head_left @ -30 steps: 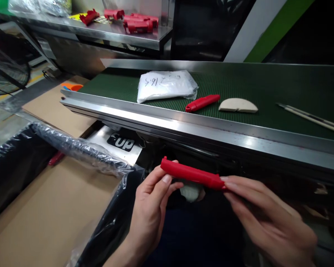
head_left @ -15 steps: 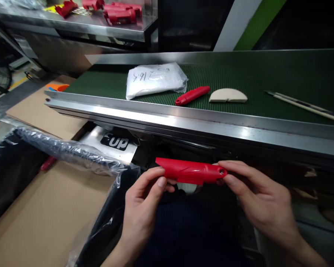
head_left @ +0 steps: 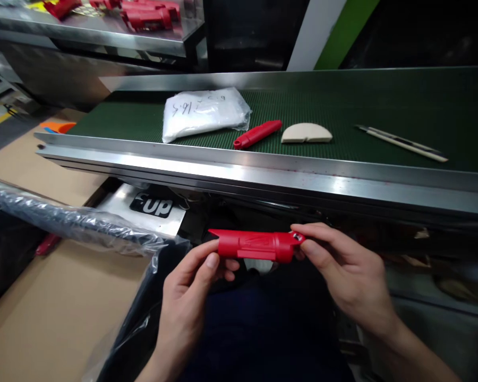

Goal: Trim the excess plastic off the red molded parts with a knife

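Observation:
Both hands hold one red plastic handle [head_left: 257, 245] level in front of me, below the steel edge of the conveyor. My left hand [head_left: 191, 289] pinches its pointed left end between thumb and fingers. My right hand [head_left: 342, 270] grips its rounded right end, where a small hole shows. A second red handle [head_left: 257, 133] lies on the green belt [head_left: 382, 111], between a white plastic bag [head_left: 203, 113] with handwriting and a beige half-round piece [head_left: 306, 133].
A steel rail [head_left: 263, 175] fronts the belt. Thin pale sticks [head_left: 402, 143] lie at the belt's right. A black bag in clear film [head_left: 75, 225] and cardboard [head_left: 56, 302] sit at left. More red parts [head_left: 143, 13] rest on a steel shelf behind.
The red handle has been turned in my hands, so a broader face with an embossed mark now shows. My view has shifted right, sliding everything leftward in the frame.

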The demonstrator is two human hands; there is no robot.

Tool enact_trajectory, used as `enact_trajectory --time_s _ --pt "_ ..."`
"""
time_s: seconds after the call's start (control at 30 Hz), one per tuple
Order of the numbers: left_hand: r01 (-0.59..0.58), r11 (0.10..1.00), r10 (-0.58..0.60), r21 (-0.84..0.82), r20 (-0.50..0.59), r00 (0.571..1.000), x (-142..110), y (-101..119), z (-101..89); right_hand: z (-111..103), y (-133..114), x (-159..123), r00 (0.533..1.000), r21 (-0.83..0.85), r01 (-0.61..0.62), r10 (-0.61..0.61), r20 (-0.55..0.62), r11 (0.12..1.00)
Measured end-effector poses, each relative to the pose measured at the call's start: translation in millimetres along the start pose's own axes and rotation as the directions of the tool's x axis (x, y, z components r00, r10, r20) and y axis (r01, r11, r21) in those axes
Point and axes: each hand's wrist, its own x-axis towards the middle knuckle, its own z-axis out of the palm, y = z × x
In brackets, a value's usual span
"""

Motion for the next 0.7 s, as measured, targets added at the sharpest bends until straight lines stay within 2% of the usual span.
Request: enact_trajectory --time_s 0.3,0.47,0.53,0.6,0.63,0.7 --pt "0.021 0.998 -0.014 -0.061 0.108 0.994 -0.1 2.0 6.0 -0.2 4.5 1.0 0.995 0.056 -0.095 0.096 -0.022 0.994" --pt "0.085 0.986 -0.056 -0.146 0.194 0.979 8.1 -6.4 2.2 -3.1 4.0 -3.1 0.997 0.034 -0.069 0.070 -0.028 0.997" --pt "0.111 0.973 -0.072 -0.202 0.188 0.979 10.1 -9.8 2.3 1.0 -1.2 -7.4 0.999 -0.045 0.025 -0.026 -0.030 0.999" --pt "0.133 0.954 -0.091 -0.269 0.162 0.983 11.3 -11.2 4.4 8.8 -8.6 -11.0 0.976 -0.133 0.217 -0.214 0.039 0.967" --pt "0.149 0.942 -0.109 -0.301 0.145 0.983 12.2 -11.1 5.8 13.0 -12.2 -11.0 0.945 -0.155 0.320 -0.303 0.119 0.935" --pt "0.188 0.916 -0.157 -0.354 0.114 0.981 15.4 -9.9 7.8 19.2 -18.1 -2.9 0.832 -0.141 0.509 -0.443 0.333 0.849"
